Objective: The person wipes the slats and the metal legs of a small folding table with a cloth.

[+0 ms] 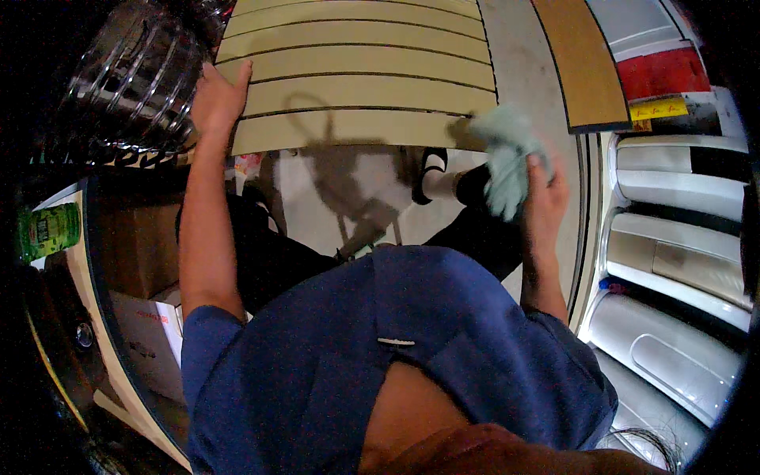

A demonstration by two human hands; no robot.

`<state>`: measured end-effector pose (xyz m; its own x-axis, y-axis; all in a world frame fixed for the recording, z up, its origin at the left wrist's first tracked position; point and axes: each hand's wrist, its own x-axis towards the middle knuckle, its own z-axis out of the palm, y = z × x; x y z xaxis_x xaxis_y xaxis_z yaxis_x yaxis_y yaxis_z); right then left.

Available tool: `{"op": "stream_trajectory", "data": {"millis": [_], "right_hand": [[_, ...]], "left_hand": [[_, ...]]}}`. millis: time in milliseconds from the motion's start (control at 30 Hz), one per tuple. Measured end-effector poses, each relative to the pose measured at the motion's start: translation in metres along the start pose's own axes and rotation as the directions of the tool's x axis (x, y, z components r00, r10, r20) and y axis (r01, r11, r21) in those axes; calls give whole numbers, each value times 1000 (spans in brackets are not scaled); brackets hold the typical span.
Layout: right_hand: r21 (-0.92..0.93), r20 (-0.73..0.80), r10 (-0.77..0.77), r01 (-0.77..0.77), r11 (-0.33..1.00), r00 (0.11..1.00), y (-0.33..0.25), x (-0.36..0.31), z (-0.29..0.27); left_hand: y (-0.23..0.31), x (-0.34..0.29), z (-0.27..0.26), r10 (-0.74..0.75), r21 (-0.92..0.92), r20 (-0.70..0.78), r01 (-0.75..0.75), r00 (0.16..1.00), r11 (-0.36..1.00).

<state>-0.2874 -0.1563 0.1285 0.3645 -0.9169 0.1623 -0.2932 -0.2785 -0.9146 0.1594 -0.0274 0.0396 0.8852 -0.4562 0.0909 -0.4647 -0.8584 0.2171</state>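
Note:
In front of me is a beige slatted panel (364,87) with dark lines running across it. My left hand (222,99) is at its left edge, the thumb on the face and the fingers along the side, gripping it. A crumpled pale green cloth (507,158) is bunched in my right hand (548,194), its fingers closed round it. The cloth is slightly blurred and overlaps the panel's near right corner. Part of my right hand's fingers is hidden behind it.
Ribbed shiny metalwork (142,71) stands at the left. A green can (51,229) sits beside an open compartment with a white box (146,340). At the right are a brown board (586,63) and stacked silvery-white panels (681,340). Grey floor (297,190) shows between my legs.

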Motion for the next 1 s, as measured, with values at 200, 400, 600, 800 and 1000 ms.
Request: {"op": "stream_trajectory", "data": {"millis": [200, 400, 600, 800, 1000], "right_hand": [[-514, 123, -364, 373, 773, 923, 108, 81, 15], [-614, 307, -403, 503, 608, 862, 96, 142, 38], [-706, 544, -548, 700, 111, 636, 146, 319, 59], [-806, 529, -422, 591, 20, 736, 153, 485, 113], [-982, 148, -264, 174, 79, 953, 112, 518, 226]], "left_hand": [[8, 0, -3, 16, -8, 0, -16, 1000, 1000], [-3, -1, 5, 53, -34, -62, -55, 997, 998], [19, 0, -9, -22, 17, 103, 21, 994, 1000], [17, -3, -23, -109, 3, 138, 110, 984, 994], [-8, -7, 1, 214, 290, 121, -241, 969, 926]]}}
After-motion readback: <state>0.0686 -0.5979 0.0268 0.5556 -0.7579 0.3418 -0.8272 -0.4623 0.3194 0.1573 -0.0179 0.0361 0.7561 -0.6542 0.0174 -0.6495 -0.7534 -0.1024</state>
